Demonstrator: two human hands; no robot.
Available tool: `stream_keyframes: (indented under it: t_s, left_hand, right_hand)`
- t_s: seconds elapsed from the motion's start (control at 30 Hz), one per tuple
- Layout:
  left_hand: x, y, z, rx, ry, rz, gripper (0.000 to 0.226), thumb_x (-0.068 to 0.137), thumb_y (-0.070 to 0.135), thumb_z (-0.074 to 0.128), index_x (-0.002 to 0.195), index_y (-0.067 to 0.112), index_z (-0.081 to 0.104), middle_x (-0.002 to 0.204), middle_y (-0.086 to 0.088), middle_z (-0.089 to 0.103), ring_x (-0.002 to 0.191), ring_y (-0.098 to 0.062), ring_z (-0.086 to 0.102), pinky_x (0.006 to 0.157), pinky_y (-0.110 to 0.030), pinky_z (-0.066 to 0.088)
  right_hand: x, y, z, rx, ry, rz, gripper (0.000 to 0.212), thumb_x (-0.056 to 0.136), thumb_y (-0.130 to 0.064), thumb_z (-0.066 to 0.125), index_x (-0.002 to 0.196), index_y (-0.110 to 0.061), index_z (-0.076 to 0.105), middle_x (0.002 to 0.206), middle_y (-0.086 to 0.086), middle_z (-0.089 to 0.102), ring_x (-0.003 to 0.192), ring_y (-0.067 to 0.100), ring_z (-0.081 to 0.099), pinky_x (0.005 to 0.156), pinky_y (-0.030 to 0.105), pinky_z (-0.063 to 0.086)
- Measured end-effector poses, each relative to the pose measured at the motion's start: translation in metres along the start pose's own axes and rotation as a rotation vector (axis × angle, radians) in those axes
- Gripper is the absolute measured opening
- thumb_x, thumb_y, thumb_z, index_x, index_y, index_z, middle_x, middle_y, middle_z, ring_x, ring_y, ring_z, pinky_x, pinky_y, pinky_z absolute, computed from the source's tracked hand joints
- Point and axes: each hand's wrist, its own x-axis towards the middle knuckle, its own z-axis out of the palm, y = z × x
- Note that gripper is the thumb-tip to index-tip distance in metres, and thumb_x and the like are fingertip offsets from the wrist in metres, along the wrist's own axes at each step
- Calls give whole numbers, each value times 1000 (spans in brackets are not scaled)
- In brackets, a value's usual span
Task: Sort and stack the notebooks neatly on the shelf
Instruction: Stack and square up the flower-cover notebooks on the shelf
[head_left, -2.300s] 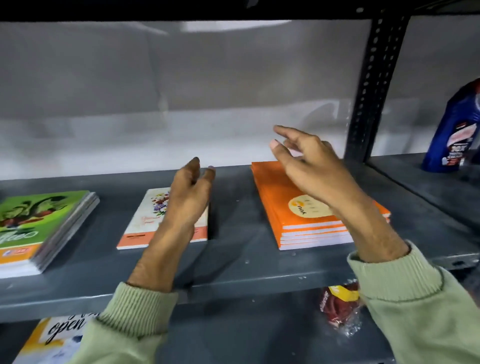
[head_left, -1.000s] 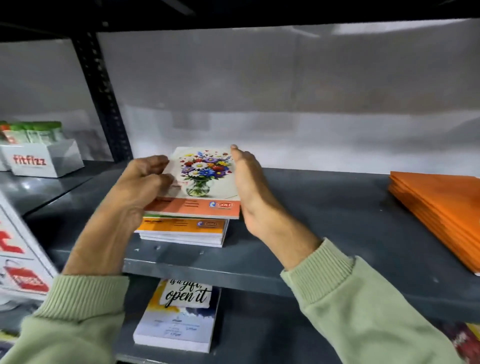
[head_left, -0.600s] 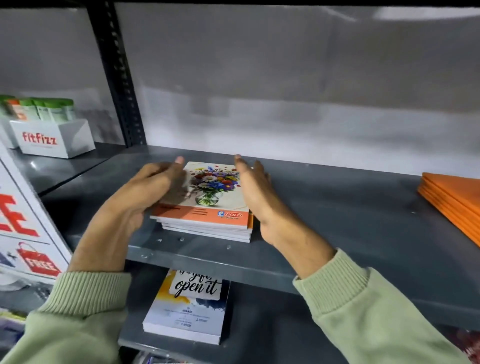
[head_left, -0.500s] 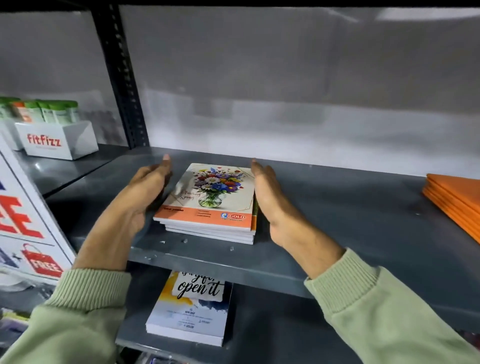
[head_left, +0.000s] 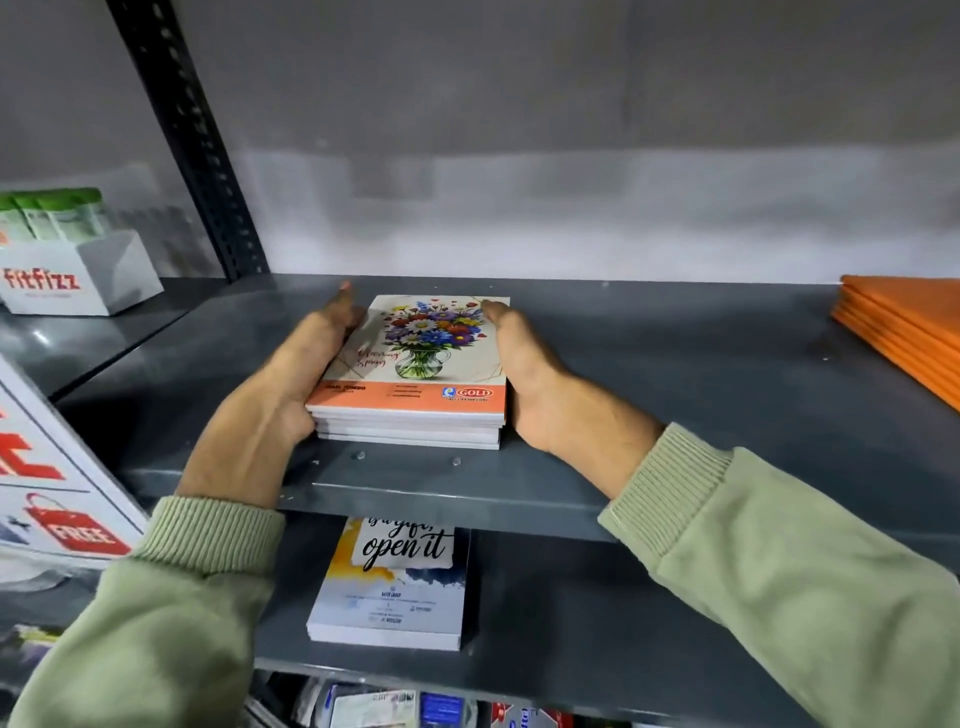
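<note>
Two grey metal shelves are filling the view, the upper shelf (head_left: 649, 415) running across the middle and a lower shelf (head_left: 571, 623) showing beneath its near lip. A dark perforated upright (head_left: 192, 140) is standing at the far left of the upper shelf. A stack of orange notebooks (head_left: 914, 332) is lying at the far right, cut off by the frame edge, well apart from the hands. Near the middle left of the upper shelf, close to its near edge, a small stack of notebooks (head_left: 415, 415) is lying flat, topped by a flower-vase notebook (head_left: 421, 353) with an orange band along its near edge. The left hand (head_left: 296, 384) is pressing flat and open against the stack's left side, fingers stretched toward the far edge, and the right hand (head_left: 524, 379) is pressing flat and open against the right side; neither hand is curling around anything, both simply touching the stack's edges with it squeezed between the palms. The fingers of the right hand are lying hidden behind the palm, so how far they are reaching is hard to tell. Pale green ribbed sleeves are covering both wrists. On the lower shelf, a notebook reading "open it" (head_left: 395, 582) is lying flat, its far part hidden by the upper shelf's lip. At far left a white FitFizz box (head_left: 78, 275) is sitting on a neighbouring shelf, and a white sign with red lettering (head_left: 47, 467) is partly cut off.
</note>
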Motion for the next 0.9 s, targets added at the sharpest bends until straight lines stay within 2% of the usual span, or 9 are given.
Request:
stream_keyframes:
  t_s: [0.13,0.2,0.27,0.33,0.4,0.5,0.57,0.7,0.9]
  left_hand:
    - [-18,-10,-8,-33,36,146,54,89,63,51,111,17,67,106,-2,79,89,-20,77,66,-33,63]
    - [-35,-27,-19,49,108,257,54,75,66,67,108,24,74,105,1,80,92,-15,76,68,-24,60]
    - [-50,-42,-27,192,114,389,63,69,59,77,120,23,70,111,3,78,101,-12,73,78,-16,57]
    - [-53,-49,-31,297,82,490,63,73,41,77,130,17,64,118,2,76,110,-11,69,92,-18,52]
    - [-53,-48,-31,341,64,528,67,71,28,75,134,13,60,118,5,75,110,-8,68,95,-18,50]
    - [-50,-47,-34,376,11,541,70,70,17,73,137,12,53,111,18,75,102,0,69,84,-10,51]
    - [-50,-48,-36,384,18,539,73,69,15,73,138,11,53,109,20,75,101,0,69,82,-10,51]
    - [-48,-48,-35,387,55,539,74,66,15,75,137,12,54,111,17,75,102,-2,70,83,-12,53]
    - [-45,-47,-37,363,66,513,69,66,18,75,133,10,59,116,5,75,105,-6,69,91,-15,51]
  right_hand:
    - [-11,14,-12,-87,-57,-177,53,96,-46,54,143,-21,45,133,9,67,114,27,69,103,47,51]
    - [-22,28,-25,-245,-123,-295,80,85,-56,64,153,-29,32,146,-9,58,128,10,58,109,35,43]
    - [-30,39,-37,-371,-175,-366,105,68,-66,75,157,-35,27,151,-18,50,136,0,46,113,28,35]
    - [-30,43,-46,-404,-214,-373,116,58,-61,84,156,-28,31,149,-16,54,134,-3,49,115,30,36]
    - [-31,42,-48,-395,-244,-362,120,55,-51,89,157,-22,32,138,-14,64,124,-6,58,111,27,41]
    - [-31,42,-49,-430,-250,-381,115,62,-36,92,157,-18,30,138,-10,65,122,-6,59,113,27,39]
    - [-31,42,-51,-460,-240,-397,109,68,-27,92,157,-16,31,141,-9,62,125,-6,57,114,26,37]
    - [-32,42,-50,-524,-209,-437,98,74,-28,88,156,-17,35,146,-10,57,128,0,55,115,29,37]
    - [-39,40,-46,-614,-163,-490,85,77,-33,84,151,-21,45,125,-34,52,125,-2,54,114,29,40]
